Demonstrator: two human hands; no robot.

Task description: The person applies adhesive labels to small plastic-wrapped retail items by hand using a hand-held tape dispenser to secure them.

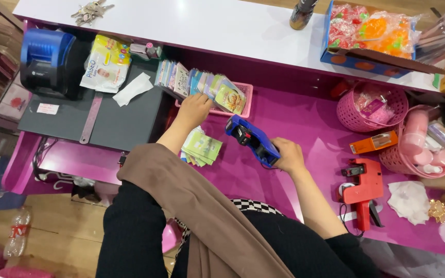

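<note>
Blue price-label gun (252, 140) sits low over the magenta bench (305, 121), near its middle, nose pointing up-left toward the packet row. Right hand (286, 155) has its grip closed around the gun's handle end; the gun body sticks out free beyond the fingers.

Left hand (194, 109) reaches forward to the row of small flat packets (202, 84) standing on edge in a shallow pink tray (238, 105). Fingers curl at the near edge of the row, touching the packets; whether one is actually pinched cannot be told from this angle.

Just beneath the left forearm: loose stack of green-and-white packets (201, 148), lying flat on the bench, fanned slightly.

Right of the gun, well apart: a red label gun (361, 190) lying on the bench, an orange box (373, 142) above it, crumpled white tissue (409, 202) beside it. Two pink baskets (372, 105) at the far right hold small items.

Left side: blue-black receipt printer (47, 62) on a dark grey surface, wet-wipes pack (106, 63) next to it. Keys (91, 11) on the upper white counter.
</note>
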